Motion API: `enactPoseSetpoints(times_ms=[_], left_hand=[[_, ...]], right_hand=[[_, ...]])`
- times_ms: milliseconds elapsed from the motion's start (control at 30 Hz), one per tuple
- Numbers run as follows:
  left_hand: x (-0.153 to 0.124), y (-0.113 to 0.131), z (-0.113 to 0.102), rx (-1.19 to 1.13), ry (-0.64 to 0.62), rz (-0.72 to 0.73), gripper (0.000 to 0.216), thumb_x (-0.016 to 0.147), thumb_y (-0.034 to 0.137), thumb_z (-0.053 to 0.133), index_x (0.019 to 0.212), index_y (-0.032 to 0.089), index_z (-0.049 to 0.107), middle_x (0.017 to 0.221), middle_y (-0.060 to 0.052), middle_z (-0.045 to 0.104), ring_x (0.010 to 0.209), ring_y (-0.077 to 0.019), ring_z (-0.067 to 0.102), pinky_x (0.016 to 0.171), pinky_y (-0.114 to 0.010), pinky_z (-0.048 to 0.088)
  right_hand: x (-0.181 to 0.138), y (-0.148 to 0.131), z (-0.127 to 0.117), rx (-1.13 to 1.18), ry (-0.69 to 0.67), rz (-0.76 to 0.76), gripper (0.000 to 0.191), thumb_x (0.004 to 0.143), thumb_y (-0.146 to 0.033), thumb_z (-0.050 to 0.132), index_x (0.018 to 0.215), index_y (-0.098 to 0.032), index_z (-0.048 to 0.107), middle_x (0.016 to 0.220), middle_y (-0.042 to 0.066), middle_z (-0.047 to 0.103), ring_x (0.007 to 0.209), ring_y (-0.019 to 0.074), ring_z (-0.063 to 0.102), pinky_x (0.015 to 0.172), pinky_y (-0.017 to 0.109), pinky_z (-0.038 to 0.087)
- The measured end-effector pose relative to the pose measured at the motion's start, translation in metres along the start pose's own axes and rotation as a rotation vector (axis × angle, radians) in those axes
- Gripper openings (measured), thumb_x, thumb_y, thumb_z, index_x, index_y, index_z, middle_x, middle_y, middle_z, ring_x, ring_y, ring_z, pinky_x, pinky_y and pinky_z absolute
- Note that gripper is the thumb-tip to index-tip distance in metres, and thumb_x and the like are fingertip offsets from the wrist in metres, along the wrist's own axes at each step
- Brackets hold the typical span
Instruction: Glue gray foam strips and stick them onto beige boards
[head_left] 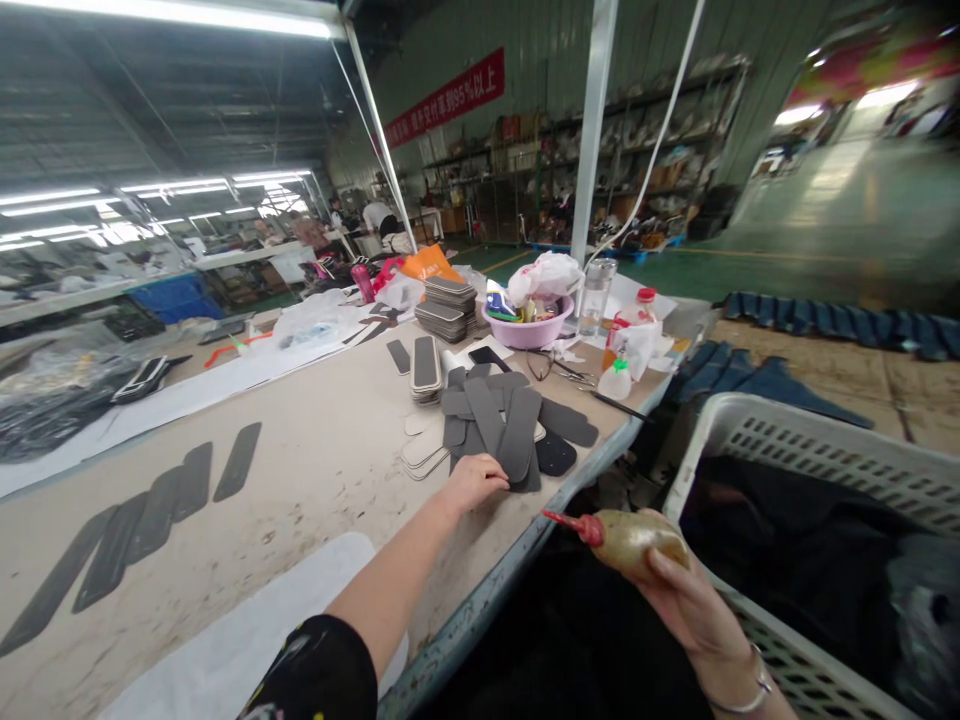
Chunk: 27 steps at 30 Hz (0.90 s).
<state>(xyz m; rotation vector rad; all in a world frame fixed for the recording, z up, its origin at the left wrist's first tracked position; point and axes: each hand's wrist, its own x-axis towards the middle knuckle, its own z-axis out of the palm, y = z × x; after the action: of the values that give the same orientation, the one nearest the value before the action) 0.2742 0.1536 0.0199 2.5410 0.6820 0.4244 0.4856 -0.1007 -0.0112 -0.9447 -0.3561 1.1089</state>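
My left hand [474,479] reaches across the workbench [315,470] and rests on the near edge of a loose pile of dark grey strips [504,420]; its fingers curl down at the pile and I cannot see a strip gripped. My right hand [679,590] is off the table's edge, closed round a gold squeeze bottle with a red nozzle [626,536] that points left. Pale strip-shaped pieces [421,448] lie under and beside the grey pile. A neat stack of grey-topped pieces [426,368] stands just behind it.
Several dark strips [161,505] lie in a row at the left. A white sheet [247,630] is near me. A pink bowl [529,330], a clear jar [596,296], small bottles [616,380] and scissors [564,370] sit at the far end. A white plastic crate [795,440] of dark material stands at the right.
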Motion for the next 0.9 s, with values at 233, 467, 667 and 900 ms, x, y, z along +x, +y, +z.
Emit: enactPoseSetpoints(times_ms=[233,467,667,900], left_hand=[[0.009,-0.005,0.005,-0.006,0.014,0.055,0.013,0.077,0.013,0.063,0.073,0.018,0.073,0.078,-0.001,0.070,0.076,-0.0121,0.064,0.077,-0.022,0.049],[-0.016,0.007,-0.022,0.056,0.248,0.078,0.019,0.087,0.015,0.050,0.087,0.016,0.070,0.087,-0.006,0.065,0.083,-0.0148,0.060,0.078,-0.027,0.050],[-0.133,0.004,-0.075,0.214,0.347,0.180,0.017,0.087,0.013,0.050,0.100,0.016,0.062,0.097,-0.008,0.062,0.089,-0.0139,0.060,0.080,-0.027,0.051],[-0.292,-0.005,-0.070,0.348,0.283,-0.001,0.019,0.086,0.009,0.051,0.100,0.016,0.061,0.096,-0.008,0.063,0.086,-0.0138,0.060,0.076,-0.025,0.052]], right_hand=[[0.002,0.004,-0.006,0.003,-0.013,-0.002,0.058,0.068,-0.033,0.075,0.120,-0.030,0.051,0.116,0.008,0.062,0.106,0.0310,0.058,0.093,0.050,0.044],[-0.002,-0.002,-0.001,-0.035,0.004,-0.025,0.056,0.065,-0.035,0.077,0.116,-0.029,0.055,0.113,0.008,0.063,0.100,0.0320,0.061,0.085,0.049,0.050],[-0.003,-0.003,-0.005,-0.096,0.034,-0.020,0.059,0.061,-0.036,0.079,0.115,-0.029,0.055,0.110,0.008,0.064,0.099,0.0319,0.061,0.082,0.047,0.053],[-0.012,0.012,0.015,-0.344,0.013,-0.046,0.059,0.060,-0.032,0.081,0.113,-0.028,0.056,0.096,0.002,0.061,0.084,0.0205,0.060,0.067,0.025,0.055]])
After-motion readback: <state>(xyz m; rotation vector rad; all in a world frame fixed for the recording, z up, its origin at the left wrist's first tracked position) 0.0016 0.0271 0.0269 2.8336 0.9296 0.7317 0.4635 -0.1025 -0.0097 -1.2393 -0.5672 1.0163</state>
